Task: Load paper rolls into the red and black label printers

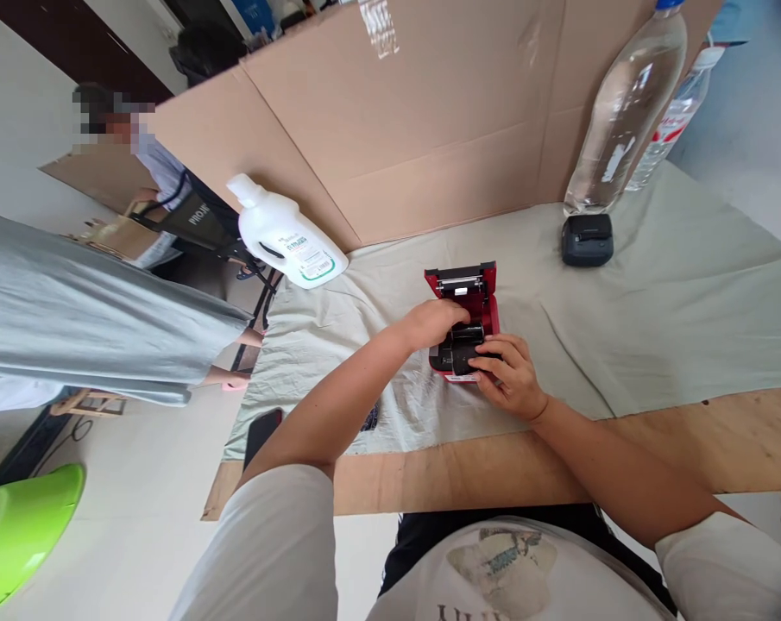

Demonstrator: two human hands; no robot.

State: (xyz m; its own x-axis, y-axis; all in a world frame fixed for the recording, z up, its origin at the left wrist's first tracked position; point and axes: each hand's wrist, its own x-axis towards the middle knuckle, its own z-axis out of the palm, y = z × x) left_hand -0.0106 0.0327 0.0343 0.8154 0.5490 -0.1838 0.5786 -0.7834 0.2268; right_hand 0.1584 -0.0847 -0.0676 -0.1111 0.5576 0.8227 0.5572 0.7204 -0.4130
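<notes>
The small red printer [462,319] sits on the pale cloth [655,302] spread over the tabletop [494,470], straight out in front of the person and close in, with its lid [462,283] flipped up and leaning away toward the cardboard wall [429,129]. Its long axis runs from the person's chest outward, hinge end far, open bay near. Both hands meet on it from opposite sides. The left hand [432,323] comes in from the left with the forearm angled up across the cloth, knuckles arched over the open bay, fingers curled down onto the black roll [468,334] inside; whether they pinch it or just press on it I cannot tell, since the back of the hand hides the fingertips. The right hand [510,378] lies at the near right corner, wrist low on the cloth, thumb and fingers pressed together around the printer's front edge, steadying the body. Of the two, the left hand is the one over the bay; the right is lower and nearer the person. Well apart on the far right stand a black printer [587,239] and a clear bottle [623,112] just behind it; a white jug [290,241] lies at the far left corner. Another person's sleeve [92,310] shows at the left.
</notes>
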